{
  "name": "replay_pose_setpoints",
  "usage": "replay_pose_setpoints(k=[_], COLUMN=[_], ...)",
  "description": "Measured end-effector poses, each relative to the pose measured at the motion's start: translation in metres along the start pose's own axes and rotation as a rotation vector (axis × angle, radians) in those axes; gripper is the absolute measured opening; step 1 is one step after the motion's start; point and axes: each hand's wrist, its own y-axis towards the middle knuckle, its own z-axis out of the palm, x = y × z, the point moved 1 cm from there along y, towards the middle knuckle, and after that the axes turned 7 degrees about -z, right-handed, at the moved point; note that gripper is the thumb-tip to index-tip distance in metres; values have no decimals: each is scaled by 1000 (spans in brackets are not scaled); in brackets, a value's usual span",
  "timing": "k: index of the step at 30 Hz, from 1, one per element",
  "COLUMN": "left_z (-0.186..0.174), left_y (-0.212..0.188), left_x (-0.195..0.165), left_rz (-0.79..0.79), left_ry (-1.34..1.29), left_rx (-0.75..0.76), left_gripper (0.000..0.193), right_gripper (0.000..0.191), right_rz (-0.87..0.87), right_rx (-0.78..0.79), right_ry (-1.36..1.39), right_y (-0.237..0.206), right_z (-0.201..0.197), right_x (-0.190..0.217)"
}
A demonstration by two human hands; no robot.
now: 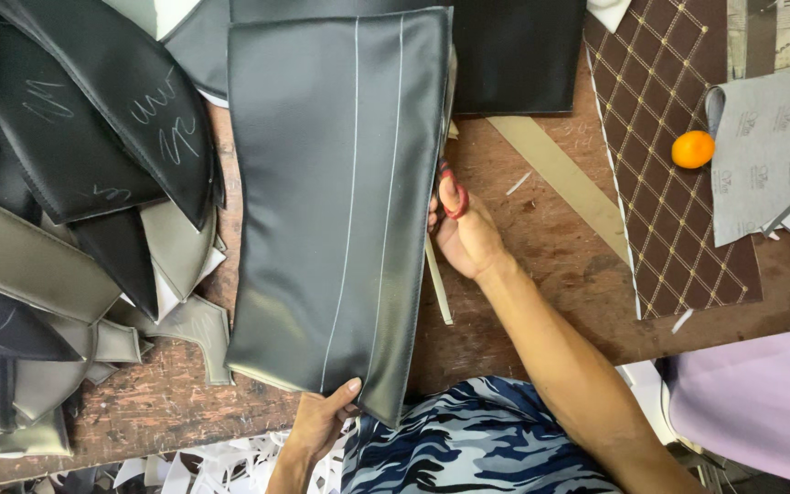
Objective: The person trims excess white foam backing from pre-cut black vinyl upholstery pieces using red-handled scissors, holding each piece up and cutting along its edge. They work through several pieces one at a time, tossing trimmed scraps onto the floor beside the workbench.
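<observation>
Black leather panel (336,201), 2 chalk lines

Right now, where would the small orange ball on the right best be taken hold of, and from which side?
Probably from above, fingers pinching across the orange ball's widest part. It is round and sits low between the brown quilted sheet and the grey sheets, so its sides look crowded while its top is bare.

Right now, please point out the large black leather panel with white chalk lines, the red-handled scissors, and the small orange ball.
black leather panel (322,201), head view, middle of its face
red-handled scissors (458,208), head view, handle loop
orange ball (693,149), head view, its centre
</observation>
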Motion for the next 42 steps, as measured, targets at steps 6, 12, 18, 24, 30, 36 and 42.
replay_pose_setpoints(k=[6,12,18,24,30,36,42], left_z=[-7,-25,-49,-96,-66,33,174], left_y=[1,10,3,-47,-72,-62,-45], left_x=[4,20,-5,-116,-135,-120,-133], left_rz=[-32,-32,-96,421,780,1133,1237], left_ry=[-5,21,497,207,544,1268,1031], left_rx=[-8,-27,-237,-339,-926,-1066,-285], left_gripper=[30,23,53,65,96,94,103], right_gripper=[34,34,30,29,52,46,38], right_rz=[-55,-80,-80,-158,-162,-310,-221], right_rx=[45,64,-4,-55,-166,-98,19], right_ry=[-88,-126,-61,69,-89,-261,-581], right_y=[6,5,9,-9,-58,-108,-169], right_z=[-6,-7,-10,-41,-70,-62,-19], right_x=[2,1,2,7,21,56,90])
